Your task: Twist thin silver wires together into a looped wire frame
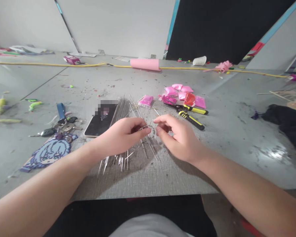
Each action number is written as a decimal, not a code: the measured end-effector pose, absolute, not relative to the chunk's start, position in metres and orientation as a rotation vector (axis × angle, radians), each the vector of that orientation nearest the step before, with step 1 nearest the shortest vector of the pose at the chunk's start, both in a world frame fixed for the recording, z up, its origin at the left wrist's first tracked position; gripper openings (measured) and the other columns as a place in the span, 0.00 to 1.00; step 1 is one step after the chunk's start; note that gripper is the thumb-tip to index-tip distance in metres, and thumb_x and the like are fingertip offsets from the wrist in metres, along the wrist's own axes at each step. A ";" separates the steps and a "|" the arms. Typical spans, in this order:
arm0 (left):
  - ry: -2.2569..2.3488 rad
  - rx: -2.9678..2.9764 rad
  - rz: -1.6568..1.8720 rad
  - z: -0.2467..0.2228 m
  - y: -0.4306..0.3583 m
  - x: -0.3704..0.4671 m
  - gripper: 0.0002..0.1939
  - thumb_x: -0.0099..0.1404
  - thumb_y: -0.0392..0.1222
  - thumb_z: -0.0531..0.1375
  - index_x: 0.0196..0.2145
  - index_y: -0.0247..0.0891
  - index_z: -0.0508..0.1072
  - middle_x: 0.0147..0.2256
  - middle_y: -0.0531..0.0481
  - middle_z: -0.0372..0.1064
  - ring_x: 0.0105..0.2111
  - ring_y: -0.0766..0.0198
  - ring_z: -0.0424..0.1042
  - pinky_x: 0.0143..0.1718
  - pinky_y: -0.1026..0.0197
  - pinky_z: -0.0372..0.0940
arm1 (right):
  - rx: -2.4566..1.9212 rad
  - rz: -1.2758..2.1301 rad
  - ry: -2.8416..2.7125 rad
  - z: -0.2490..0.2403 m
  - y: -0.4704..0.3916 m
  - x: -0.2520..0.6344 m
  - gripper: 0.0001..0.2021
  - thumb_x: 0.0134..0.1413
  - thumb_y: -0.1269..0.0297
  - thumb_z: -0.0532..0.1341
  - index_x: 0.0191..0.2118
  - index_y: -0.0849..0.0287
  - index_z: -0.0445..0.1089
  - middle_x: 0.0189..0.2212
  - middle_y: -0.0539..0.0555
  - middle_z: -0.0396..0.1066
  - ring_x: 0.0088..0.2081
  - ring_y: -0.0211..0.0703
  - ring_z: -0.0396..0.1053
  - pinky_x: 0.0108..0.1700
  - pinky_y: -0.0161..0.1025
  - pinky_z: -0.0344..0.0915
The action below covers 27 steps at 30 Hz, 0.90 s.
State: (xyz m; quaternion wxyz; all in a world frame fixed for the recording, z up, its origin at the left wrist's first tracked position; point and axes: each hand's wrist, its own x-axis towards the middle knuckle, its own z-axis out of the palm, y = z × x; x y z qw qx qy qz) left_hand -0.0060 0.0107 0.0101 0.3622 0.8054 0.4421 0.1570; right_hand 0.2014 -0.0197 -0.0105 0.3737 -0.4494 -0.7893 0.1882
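Note:
Between my two hands is a small piece of twisted metal wire [151, 127], held just above the table. My left hand [128, 133] pinches its left end between thumb and fingers. The thumb and fingers of my right hand [177, 135] close on its right end. Beneath my left hand lies a bundle of thin straight metal wires [122, 108], with several loose ones spread out toward me. Beyond my right hand rest pliers [191, 115] with yellow and black handles. My left wrist is near a phone [102, 118].
Small pink packets [172, 92] and a red one [189, 98] lie behind the pliers. To the left are keys [64, 126] and a blue pixel-pattern piece [51, 151]. A pink roll [145, 64], a yellow cord [88, 65] and a white cup [199, 61] line the back. Black cloth [283, 121] lies right.

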 end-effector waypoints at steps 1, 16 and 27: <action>1.143 2.077 0.402 0.010 0.011 -0.006 0.16 0.70 0.53 0.53 0.30 0.39 0.66 0.23 0.58 0.52 0.23 0.70 0.54 0.22 0.64 0.49 | -1.151 0.463 -2.025 -0.011 -0.020 0.202 0.08 0.62 0.71 0.57 0.46 0.59 0.68 0.31 0.51 0.72 0.32 0.39 0.71 0.34 0.36 0.66; 1.021 2.108 0.370 0.005 0.011 -0.007 0.18 0.72 0.52 0.52 0.27 0.39 0.61 0.22 0.59 0.51 0.22 0.71 0.53 0.23 0.64 0.50 | -1.048 0.368 -2.081 -0.012 -0.019 0.202 0.04 0.59 0.73 0.59 0.39 0.60 0.69 0.26 0.48 0.68 0.28 0.35 0.65 0.31 0.34 0.61; 1.028 2.119 0.333 0.007 0.011 -0.007 0.19 0.71 0.54 0.52 0.28 0.39 0.62 0.22 0.58 0.55 0.22 0.70 0.55 0.22 0.63 0.49 | -1.001 0.337 -2.103 -0.010 -0.018 0.202 0.03 0.60 0.73 0.59 0.38 0.61 0.70 0.27 0.49 0.67 0.28 0.35 0.64 0.31 0.36 0.60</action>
